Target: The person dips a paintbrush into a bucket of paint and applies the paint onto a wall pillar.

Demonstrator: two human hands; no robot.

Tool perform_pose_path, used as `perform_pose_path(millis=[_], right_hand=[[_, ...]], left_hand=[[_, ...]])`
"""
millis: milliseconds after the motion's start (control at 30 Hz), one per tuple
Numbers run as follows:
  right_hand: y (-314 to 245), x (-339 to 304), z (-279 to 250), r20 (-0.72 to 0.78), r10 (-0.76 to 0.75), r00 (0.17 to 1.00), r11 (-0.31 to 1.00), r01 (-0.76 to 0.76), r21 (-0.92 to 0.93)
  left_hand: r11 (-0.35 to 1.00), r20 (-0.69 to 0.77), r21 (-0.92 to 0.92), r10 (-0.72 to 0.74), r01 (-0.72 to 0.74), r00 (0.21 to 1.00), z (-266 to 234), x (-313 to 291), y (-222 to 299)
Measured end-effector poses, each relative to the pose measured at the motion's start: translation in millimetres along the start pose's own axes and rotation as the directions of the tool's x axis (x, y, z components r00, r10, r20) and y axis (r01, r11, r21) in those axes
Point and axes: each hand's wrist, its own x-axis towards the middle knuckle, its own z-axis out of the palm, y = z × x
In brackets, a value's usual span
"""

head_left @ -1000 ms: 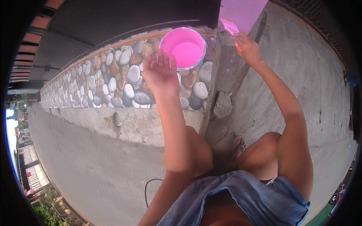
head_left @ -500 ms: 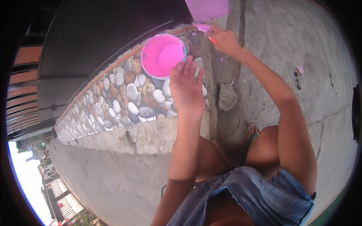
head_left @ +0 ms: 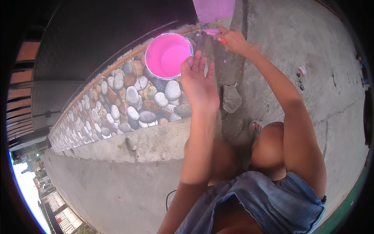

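Note:
In my right hand (head_left: 232,42) is a paintbrush (head_left: 210,32), its head coated in pink and the orange-red end of its handle poking out below my fingers. The brush lies close under the pink-painted wall (head_left: 214,9); whether its tip touches anything I cannot tell. A round bucket (head_left: 157,58) with bright pink paint inside stands on a pebble-patterned surface (head_left: 132,95). Beside the bucket's lower right rim is my left hand (head_left: 200,85), palm up, fingers apart and holding nothing. Its fingertips overlap the rim in view; contact is unclear.
A dark metal gate (head_left: 105,43) runs along the pebbled strip's far side. On the concrete (head_left: 331,78) at right lie a rough stone (head_left: 231,98) and a small pinkish scrap (head_left: 302,70). Pink drips spot the ground near the brush. My sandalled foot (head_left: 255,128) is below the stone.
The view has shifted slightly. My left hand has moved a little right relative to the bucket, still open. My right hand, with the paintbrush, has come slightly lower, away from the pink wall.

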Motion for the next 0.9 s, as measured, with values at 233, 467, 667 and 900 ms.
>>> perform_pose_path(millis=[233, 467, 667, 900], right_hand=[[21.9, 20.9, 20.4, -0.118, -0.054, 0.992, 0.998, 0.05, -0.036], [-0.7, 14.7, 9.4, -0.299, 0.02, 0.954, 0.993, 0.016, 0.115], [19.4, 30.0, 23.0, -0.199, 0.025, 0.98, 1.0, -0.028, -0.013], [-0.9, 14.0, -6.4, -0.278, 0.05, 0.959, 0.988, -0.006, 0.155]], left_hand=[[0.999, 0.015, 0.038, 0.009, -0.01, 1.0, -6.2, 6.7, -1.9], [0.999, -0.008, 0.03, -0.038, 0.039, 0.999, -11.1, 12.3, -2.9], [1.0, -0.028, 0.02, -0.016, 0.016, 0.999, -13.5, 13.9, -1.7], [0.997, -0.026, 0.064, 0.051, -0.049, 0.998, -23.0, 7.1, 10.9]])
